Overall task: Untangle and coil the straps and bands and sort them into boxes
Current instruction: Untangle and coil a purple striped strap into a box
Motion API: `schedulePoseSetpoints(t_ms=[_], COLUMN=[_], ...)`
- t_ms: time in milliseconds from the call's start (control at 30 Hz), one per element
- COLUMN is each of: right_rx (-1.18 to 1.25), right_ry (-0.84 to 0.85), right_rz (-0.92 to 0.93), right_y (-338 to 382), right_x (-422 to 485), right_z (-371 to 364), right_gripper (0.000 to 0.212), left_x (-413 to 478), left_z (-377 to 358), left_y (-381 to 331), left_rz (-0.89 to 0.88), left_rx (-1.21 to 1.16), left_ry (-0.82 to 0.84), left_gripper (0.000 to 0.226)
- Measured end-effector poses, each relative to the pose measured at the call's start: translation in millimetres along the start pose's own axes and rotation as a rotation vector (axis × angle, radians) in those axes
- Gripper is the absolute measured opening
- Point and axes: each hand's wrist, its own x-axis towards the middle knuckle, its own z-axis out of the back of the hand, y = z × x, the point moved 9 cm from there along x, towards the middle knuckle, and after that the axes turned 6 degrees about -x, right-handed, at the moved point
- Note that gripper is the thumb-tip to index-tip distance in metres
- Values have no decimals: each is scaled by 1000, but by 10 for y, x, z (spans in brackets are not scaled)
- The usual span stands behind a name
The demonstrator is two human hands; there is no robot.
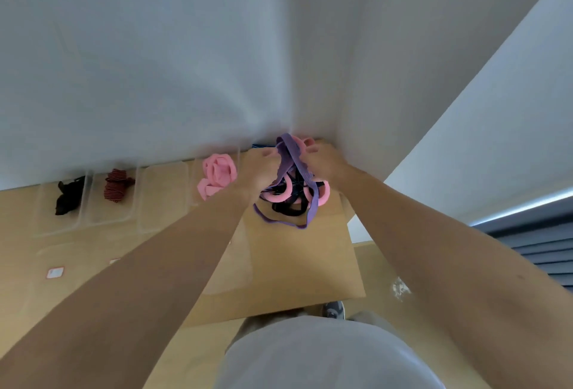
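1. Purple band: soft, flat, stretchy webbing, held up over a tan board and hanging in a long slack loop toward its far end.
2. Threaded through a tangle of pink padded loops and black cords just beneath, touching both and crossing over them.
3. Judged light, limp and springy; likely to tighten the snarl if tugged hard, so better fed back through the pink loops slowly.
4. Left grip clamped on the band's upper left run, fingers curled round it.
5. Right grip clamped on the upper right run, close beside a pink loop end.
6. Best hold, by judgement: flat across the webbing's width near the crossing, not on the thin edge, leaving the free loop to slide out.
7. Farther left, along the wall: a row of clear boxes on the tabletop, holding a coiled pink band, a red striped strap and a black strap, with one box between holding nothing visible.
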Motion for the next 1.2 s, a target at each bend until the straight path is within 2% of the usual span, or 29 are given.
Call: schedulePoseSetpoints(t_ms=[67, 133, 200, 267, 367, 467, 533, 600, 700, 800, 867, 1067, 1133, 1200], right_rx=[30, 2, 35, 89, 98, 129, 155, 155, 162, 45, -14, -79, 40, 312], right_ry=[3, -25, -20, 20, 43, 35, 94, 176, 348, 452, 494, 479, 490, 463], right_rz=[-56, -87, -116, -110, -40, 67, 123, 151, 152, 191, 224, 257, 231, 163], right_y=[-74, -146, -193, -195, -105, 83, 212, 253, 259, 251, 261, 250, 268, 325], right_x=[63, 128, 144, 129, 101, -1, -167, -334, -569, -734, -826, -947, -992, -1025], right_z=[-41, -53, -79, -129, -133, -60, -85, -166, -319, -371, -379, -209, -138, -9], right_gripper=[11, 2, 6, 7, 20, 19, 21, 22, 8, 10, 9, 10, 20, 31], left_x=[126, 143, 207, 295, 363, 425, 390, 330, 207, 103, 35, -324, -490, -662], left_z=[-88, -179, -236, -294, -290, -223, -193, -169, -141, -118, -95, -46, -72, -125], left_y=[97, 71, 119, 151, 98, -18, -109, -161, -258, -373, -476, -796, -885, -928], left_rz=[156, 218, 254, 224, 201, 184, 188, 228, 245, 259, 225, -24, -120, -206], left_rx=[-194, -267, -289, -288, -304, -421, -486, -580, -656, -816, -849, -626, -572, -498], left_ry=[160, 266, 280, 281, 211, 176, 220, 255, 313, 337, 330, 243, 238, 235], left_gripper=[27, 17, 25, 19, 18, 25, 30, 26, 24, 18, 19, 21, 23, 25])
